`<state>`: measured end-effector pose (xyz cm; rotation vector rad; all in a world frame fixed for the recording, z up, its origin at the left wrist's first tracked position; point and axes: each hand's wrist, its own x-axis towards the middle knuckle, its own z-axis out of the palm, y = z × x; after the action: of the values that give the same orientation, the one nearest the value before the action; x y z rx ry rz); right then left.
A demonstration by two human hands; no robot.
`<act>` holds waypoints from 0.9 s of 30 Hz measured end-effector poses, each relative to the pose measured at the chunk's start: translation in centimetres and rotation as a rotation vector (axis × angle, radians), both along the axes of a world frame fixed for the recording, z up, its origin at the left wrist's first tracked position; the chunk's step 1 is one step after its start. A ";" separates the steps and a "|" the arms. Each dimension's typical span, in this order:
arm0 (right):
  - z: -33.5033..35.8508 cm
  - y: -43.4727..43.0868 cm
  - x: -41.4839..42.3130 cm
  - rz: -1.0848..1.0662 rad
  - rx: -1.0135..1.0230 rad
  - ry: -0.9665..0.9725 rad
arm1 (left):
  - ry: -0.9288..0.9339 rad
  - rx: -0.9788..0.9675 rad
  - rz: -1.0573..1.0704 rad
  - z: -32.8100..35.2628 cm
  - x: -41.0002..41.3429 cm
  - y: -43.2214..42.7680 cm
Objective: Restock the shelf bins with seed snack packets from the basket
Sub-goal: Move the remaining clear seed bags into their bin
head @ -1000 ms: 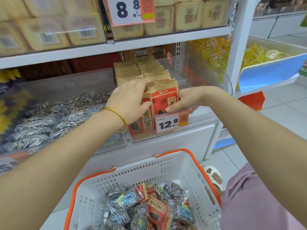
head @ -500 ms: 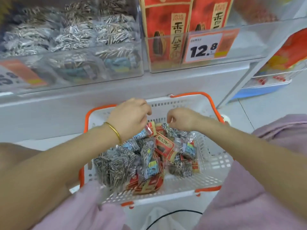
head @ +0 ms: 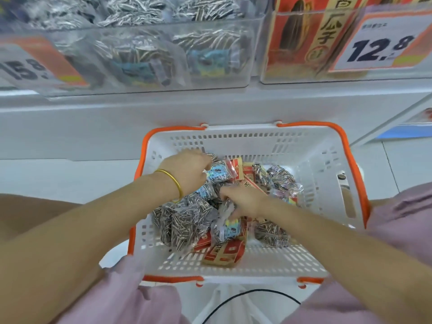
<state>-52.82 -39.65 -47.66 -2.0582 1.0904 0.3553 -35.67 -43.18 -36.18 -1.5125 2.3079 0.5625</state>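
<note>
Left hand (head: 187, 169) curls onto a blue-labelled packet (head: 217, 174) at ten o'clock in the basket (head: 245, 139); whether it grips, I cannot tell; my right hand (head: 244, 201) pinches a striped seed packet (head: 230, 230) mid-heap; picking up, I judge; next, lift to the clear bin (head: 163, 26) at eleven o'clock.

left hand (head: 187, 170), right hand (head: 243, 202), both curled
</note>
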 end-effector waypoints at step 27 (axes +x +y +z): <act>-0.4 2.5 8.5 -0.407 0.275 -0.058 | 0.687 0.360 0.890 3.1 6.8 1.2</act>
<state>-44.32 -37.17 -48.08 -1.5535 1.3114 0.2231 -28.84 -42.01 -33.11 -2.3452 1.5954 1.8426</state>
